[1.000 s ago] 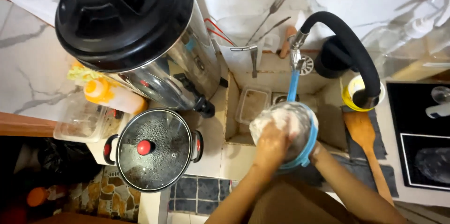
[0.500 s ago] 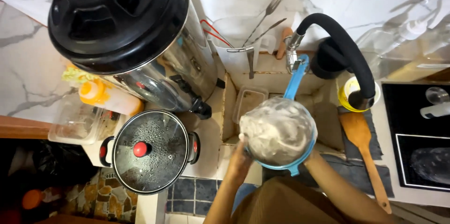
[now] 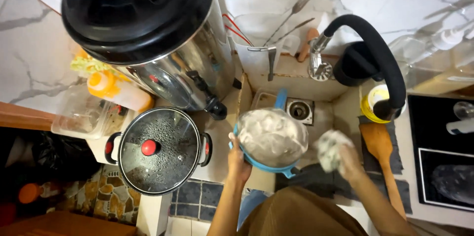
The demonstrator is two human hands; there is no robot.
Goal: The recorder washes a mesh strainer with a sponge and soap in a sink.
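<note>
My left hand (image 3: pixel 238 161) grips the left rim of a blue pan (image 3: pixel 273 138) whose inside is covered in white soap foam; I hold it over a small sink (image 3: pixel 320 118). To the right of the pan, my right hand (image 3: pixel 348 159) is closed on a foamy sponge (image 3: pixel 330 148) and is apart from the pan. The pan's blue handle points away from me toward the black flexible faucet (image 3: pixel 375 53) and its metal spray head (image 3: pixel 319 67).
A large steel urn with a black lid (image 3: pixel 148 23) stands at the left. Below it sits a pot with a glass lid and red knob (image 3: pixel 159 149). A wooden spatula (image 3: pixel 382 154), a yellow-rimmed cup (image 3: pixel 371 103), a fork (image 3: pixel 290 13) and a black appliance (image 3: pixel 442 152) surround the sink.
My right hand with the sponge has come off the pan's inside and moved to the right. The pan has dropped lower and nearer to me, held by my left hand.
</note>
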